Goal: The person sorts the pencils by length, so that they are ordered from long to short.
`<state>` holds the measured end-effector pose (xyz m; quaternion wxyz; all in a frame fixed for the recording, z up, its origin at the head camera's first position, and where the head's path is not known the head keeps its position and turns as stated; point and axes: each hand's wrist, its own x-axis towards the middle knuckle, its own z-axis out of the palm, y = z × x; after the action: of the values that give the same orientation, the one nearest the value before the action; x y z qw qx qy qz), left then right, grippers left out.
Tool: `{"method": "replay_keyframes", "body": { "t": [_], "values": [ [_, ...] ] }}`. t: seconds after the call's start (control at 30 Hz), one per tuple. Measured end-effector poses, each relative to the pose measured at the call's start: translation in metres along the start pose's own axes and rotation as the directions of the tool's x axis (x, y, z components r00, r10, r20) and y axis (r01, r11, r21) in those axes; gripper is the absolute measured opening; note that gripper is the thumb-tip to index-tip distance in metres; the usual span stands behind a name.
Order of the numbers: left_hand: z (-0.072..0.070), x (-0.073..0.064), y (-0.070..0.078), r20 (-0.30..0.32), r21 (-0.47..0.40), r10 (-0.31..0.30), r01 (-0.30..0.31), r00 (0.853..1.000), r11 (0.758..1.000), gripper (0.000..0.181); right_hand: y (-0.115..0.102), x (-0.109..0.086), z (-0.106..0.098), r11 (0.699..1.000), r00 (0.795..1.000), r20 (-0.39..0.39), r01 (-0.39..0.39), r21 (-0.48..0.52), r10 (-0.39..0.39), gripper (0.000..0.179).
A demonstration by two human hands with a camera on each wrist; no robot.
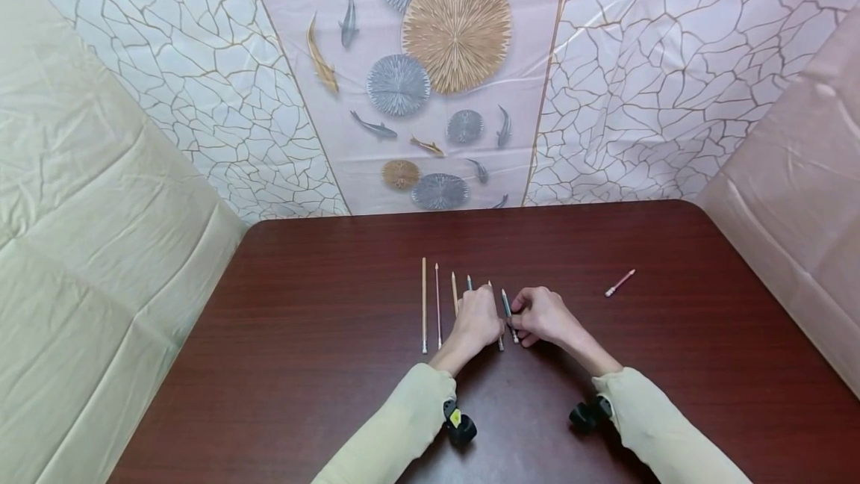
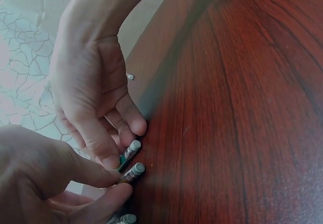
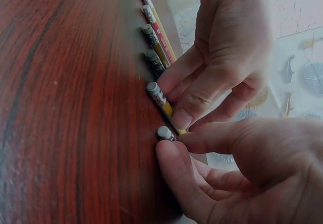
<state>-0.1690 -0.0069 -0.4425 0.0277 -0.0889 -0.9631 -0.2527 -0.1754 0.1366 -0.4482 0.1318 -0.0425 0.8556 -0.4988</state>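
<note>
My left hand (image 1: 478,317) pinches a yellow pencil (image 3: 167,108) near its eraser end, between thumb and fingers. Just to the right, my right hand (image 1: 543,314) pinches a dark green pencil (image 1: 506,303) with its eraser toward me. The fingertips of both hands nearly meet. Left of them lie a long yellow pencil (image 1: 424,305), a thin red pencil (image 1: 438,308), another yellow pencil (image 1: 455,290) and a dark pencil (image 1: 469,281). The left hand partly hides the last two. All in the row point away from me, roughly side by side.
A short pink pencil (image 1: 619,283) lies slanted, apart at the right. Everything rests on a dark red-brown wooden table (image 1: 302,320). Patterned cloth (image 1: 295,95) hangs behind the far edge, with padded pale panels (image 1: 101,245) at both sides.
</note>
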Motion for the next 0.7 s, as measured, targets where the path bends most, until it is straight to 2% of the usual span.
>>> {"method": "replay_keyframes", "body": {
  "t": [0.37,0.5,0.7],
  "values": [
    [-0.002,-0.001,0.0,-0.034,0.007,0.018,-0.018,0.999,1.0,0.025,0.002,-0.004,-0.007,0.999,1.0,0.001,0.015,0.045,-0.015,0.01],
    [-0.003,-0.002,0.002,-0.05,0.01,0.018,-0.017,0.999,1.0,0.022,0.006,-0.006,-0.022,0.997,0.999,-0.044,0.019,0.071,-0.016,0.011],
    [-0.01,-0.002,0.003,-0.041,0.011,-0.011,0.012,0.999,1.0,0.016,0.013,-0.009,-0.059,0.997,0.991,-0.137,0.015,0.078,-0.005,0.017]
  ]
}}
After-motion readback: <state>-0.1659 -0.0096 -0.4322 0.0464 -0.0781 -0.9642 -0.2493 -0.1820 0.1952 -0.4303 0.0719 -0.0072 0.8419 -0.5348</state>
